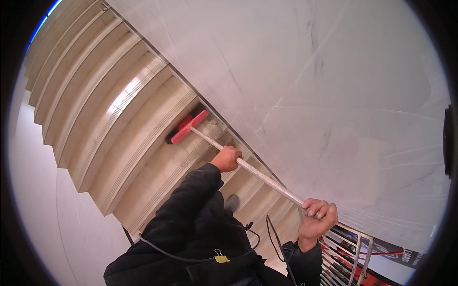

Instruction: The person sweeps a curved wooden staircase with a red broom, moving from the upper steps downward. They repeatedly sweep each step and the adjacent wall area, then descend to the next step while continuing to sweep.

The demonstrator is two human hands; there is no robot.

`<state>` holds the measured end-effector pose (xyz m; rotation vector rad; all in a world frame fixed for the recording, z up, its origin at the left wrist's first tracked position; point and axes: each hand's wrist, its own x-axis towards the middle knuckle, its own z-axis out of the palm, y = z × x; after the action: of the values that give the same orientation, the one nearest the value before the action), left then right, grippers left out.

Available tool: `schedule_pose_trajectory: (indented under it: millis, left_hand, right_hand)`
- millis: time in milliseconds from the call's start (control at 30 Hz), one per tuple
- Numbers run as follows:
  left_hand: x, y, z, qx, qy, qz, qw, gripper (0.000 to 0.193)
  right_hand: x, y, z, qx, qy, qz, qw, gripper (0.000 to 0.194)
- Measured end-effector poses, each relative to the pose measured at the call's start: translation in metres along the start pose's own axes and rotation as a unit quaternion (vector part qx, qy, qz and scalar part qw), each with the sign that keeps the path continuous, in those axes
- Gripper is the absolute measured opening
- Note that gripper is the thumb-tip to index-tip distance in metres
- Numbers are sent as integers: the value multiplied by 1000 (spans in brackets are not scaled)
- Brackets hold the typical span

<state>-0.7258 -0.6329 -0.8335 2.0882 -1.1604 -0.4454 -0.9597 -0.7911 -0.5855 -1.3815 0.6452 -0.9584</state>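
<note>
A push broom with a pink plastic head [189,127] and dark bristles rests on a stair tread [159,171], up against the riser of the step above. Its pale handle [272,183] slants down to the right across the steps. My left hand [228,159] grips the handle's lower part, not far from the head. Around the handle's upper end is my right hand [319,218], fingers curled over it. Dark dirt [229,140] lies in the corner of the step below the broom, next to the wall.
Stone stairs [125,96] with grooved edges climb to the upper left. A marble-patterned wall [322,100] borders them on the right. One shoe [232,203] stands on a lower step. A cable [171,255] with a yellow binder clip [221,259] crosses my jacket. Metal railings [354,254] are at lower right.
</note>
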Motion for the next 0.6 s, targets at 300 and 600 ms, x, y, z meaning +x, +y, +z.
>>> schedule_pose_trajectory:
  millis: [300,600]
  left_hand:
    - [-11,29,4,-32,-39,60,997,16]
    - [5,6,36,11,-28,9,999,13]
  right_hand:
    - [0,-43,-30,18,-26,-53,998,40]
    - [1,3,-28,-12,60,26,998,37]
